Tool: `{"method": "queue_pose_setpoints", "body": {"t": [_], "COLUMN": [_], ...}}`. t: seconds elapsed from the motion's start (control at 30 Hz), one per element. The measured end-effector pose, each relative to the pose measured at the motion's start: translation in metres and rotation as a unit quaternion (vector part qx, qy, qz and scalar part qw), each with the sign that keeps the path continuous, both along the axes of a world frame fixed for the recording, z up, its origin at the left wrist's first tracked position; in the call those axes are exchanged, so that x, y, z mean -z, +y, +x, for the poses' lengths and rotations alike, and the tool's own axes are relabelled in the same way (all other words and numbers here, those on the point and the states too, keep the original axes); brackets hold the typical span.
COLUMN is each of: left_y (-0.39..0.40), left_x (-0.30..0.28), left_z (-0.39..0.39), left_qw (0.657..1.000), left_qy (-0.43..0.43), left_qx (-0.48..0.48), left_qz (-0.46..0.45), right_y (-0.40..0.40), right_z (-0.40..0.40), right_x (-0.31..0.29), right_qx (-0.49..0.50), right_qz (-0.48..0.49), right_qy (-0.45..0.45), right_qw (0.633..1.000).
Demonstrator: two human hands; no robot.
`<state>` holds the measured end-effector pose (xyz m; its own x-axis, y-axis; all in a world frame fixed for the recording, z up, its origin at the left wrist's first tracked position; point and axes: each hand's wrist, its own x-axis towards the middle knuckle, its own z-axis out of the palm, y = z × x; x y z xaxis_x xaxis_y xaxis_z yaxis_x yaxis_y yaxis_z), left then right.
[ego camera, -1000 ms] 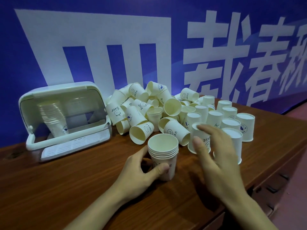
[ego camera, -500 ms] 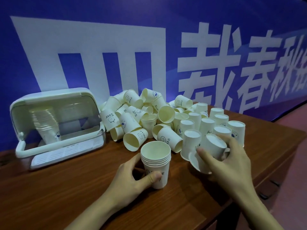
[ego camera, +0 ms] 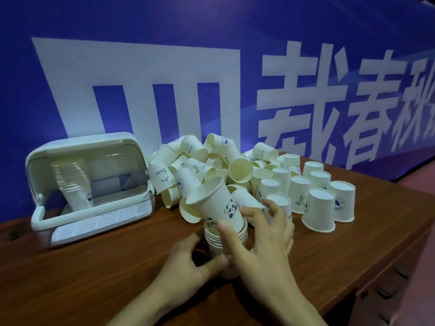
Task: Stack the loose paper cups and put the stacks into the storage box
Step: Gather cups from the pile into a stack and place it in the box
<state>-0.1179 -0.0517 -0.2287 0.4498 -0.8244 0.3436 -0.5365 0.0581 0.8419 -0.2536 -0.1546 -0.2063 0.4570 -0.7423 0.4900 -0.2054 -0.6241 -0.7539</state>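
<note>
A short stack of white paper cups (ego camera: 213, 238) stands on the wooden table (ego camera: 94, 274) in front of me. My left hand (ego camera: 188, 264) grips its base. My right hand (ego camera: 261, 243) holds a panda-printed cup (ego camera: 219, 203), tilted left, with its bottom entering the top of the stack. Behind lies a heap of loose cups (ego camera: 207, 165); to its right several cups (ego camera: 317, 208) stand upside down. The white storage box (ego camera: 89, 184) at the left is open, with a tall stack of cups (ego camera: 75, 182) inside.
A blue banner with large white characters (ego camera: 235, 78) fills the wall behind the table. The table's right edge (ego camera: 400, 234) drops off past the upside-down cups, with drawer fronts (ego camera: 388, 285) below it.
My right hand picked an upside-down cup from the right group, turned it mouth up and brought it left onto the stack. My left hand stayed on the stack.
</note>
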Motion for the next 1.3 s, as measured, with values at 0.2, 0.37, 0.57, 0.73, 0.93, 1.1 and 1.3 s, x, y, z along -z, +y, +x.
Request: {"method": "queue_pose_setpoints", "body": {"t": [0.2, 0.37, 0.57, 0.73, 0.93, 1.1, 1.3], "left_y": [0.0, 0.001, -0.001, -0.001, 0.001, 0.001, 0.0], "left_x": [0.0, -0.004, -0.002, 0.002, -0.001, -0.003, -0.003], "left_z": [-0.001, -0.001, 0.004, 0.008, 0.004, 0.006, 0.006], "left_qw": [1.0, 1.0, 1.0, 0.999, 0.999, 0.999, 0.999], "left_qy": [0.0, -0.016, -0.013, -0.021, -0.037, -0.041, -0.03], "left_qx": [0.011, 0.026, 0.023, -0.011, -0.01, -0.012, -0.003], "left_qz": [0.003, -0.008, -0.005, -0.022, -0.001, 0.015, 0.012], "right_y": [-0.007, -0.002, -0.011, -0.025, -0.056, -0.084, -0.072], "right_z": [-0.004, 0.004, 0.009, 0.003, -0.015, -0.009, -0.006], "right_x": [-0.005, -0.013, -0.011, -0.029, -0.036, -0.01, 0.013], "right_qx": [-0.08, -0.169, -0.119, -0.21, -0.211, -0.004, 0.119], "right_qz": [-0.058, -0.08, -0.143, -0.173, -0.139, -0.242, -0.192], "right_qy": [-0.082, -0.083, 0.08, 0.237, 0.109, 0.27, 0.222], "right_qw": [0.992, 0.979, 0.979, 0.933, 0.961, 0.932, 0.949]}}
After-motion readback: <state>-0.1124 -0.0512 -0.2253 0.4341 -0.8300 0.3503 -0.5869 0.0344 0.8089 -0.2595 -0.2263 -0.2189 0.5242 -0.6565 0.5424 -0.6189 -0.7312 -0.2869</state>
